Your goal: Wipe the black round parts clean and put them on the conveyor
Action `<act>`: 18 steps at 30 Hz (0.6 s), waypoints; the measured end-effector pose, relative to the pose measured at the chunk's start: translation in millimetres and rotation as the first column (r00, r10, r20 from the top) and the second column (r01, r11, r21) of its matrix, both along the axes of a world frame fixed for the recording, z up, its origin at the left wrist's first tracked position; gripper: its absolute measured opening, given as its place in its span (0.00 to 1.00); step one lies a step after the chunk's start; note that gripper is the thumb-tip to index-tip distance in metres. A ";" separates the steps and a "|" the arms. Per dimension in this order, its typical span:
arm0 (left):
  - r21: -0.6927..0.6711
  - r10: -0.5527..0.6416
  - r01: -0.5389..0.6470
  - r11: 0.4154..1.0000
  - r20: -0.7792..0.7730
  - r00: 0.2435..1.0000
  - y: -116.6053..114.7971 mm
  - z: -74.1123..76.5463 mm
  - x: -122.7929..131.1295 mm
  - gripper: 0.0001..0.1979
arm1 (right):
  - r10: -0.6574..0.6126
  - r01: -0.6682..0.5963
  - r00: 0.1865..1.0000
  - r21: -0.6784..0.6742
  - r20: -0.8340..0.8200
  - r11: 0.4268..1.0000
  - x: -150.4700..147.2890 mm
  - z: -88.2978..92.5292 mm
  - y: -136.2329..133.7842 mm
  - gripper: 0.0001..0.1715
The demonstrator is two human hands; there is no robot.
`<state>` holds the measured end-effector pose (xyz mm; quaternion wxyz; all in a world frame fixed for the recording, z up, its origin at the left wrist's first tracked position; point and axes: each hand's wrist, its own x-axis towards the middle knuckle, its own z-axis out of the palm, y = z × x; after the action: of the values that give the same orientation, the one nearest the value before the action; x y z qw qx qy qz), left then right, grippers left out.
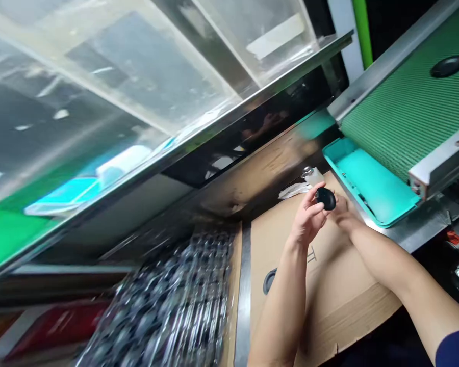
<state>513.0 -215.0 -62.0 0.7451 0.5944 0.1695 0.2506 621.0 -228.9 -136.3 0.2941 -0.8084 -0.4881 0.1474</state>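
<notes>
My left hand [309, 216] pinches a small black rounded part [326, 199] between thumb and fingers, holding it up above a cardboard sheet [348, 275]. Right behind the part's far edge is my right hand [340, 206]; its fingers are blurred and mostly hidden, so whether they grip the part I cannot tell. Another dark, ring-like part [270, 281] lies on the cardboard, partly covered by my left forearm. Just beyond my hands stand a small bottle with a metal top [312, 175] and a crumpled white wipe or paper [294, 190].
At the right, a green ribbed conveyor belt [401, 107] carries a black oval piece [449, 66]. A turquoise tray [382, 191] sits below its end. Stacked clear trays of dark parts [168, 300] fill the lower left. A metal-edged ledge [214, 132] runs diagonally above the bench.
</notes>
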 end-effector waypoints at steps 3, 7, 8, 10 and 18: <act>-0.421 0.086 -0.049 0.906 0.069 0.994 15.6 -26.9 -56.5 0.32 | -0.020 0.020 0.998 -0.012 0.065 1.000 -2.6 -9.1 5.6 0.18; -0.648 0.165 -0.057 0.759 0.107 0.980 29.3 -53.5 -87.3 0.32 | -0.071 0.068 0.981 0.022 0.182 0.997 0.0 -14.8 12.1 0.18; -0.678 0.170 -0.049 0.733 0.112 0.979 31.0 -56.8 -89.2 0.33 | -0.070 0.065 0.978 0.032 0.196 0.997 0.8 -14.4 12.7 0.18; -0.709 0.166 -0.032 0.704 0.120 0.979 33.4 -60.6 -89.5 0.33 | -0.060 0.050 0.975 0.050 0.215 0.997 1.8 -12.1 12.8 0.18; 0.069 0.541 -0.540 0.839 0.001 0.841 35.4 -78.5 -79.0 0.35 | -0.032 0.015 0.956 0.059 0.291 0.998 1.2 -2.6 14.1 0.20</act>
<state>434.0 -179.6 -140.5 0.6224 0.5492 0.3289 0.4504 622.2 -214.7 -139.0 0.2431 -0.8185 -0.5205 0.0091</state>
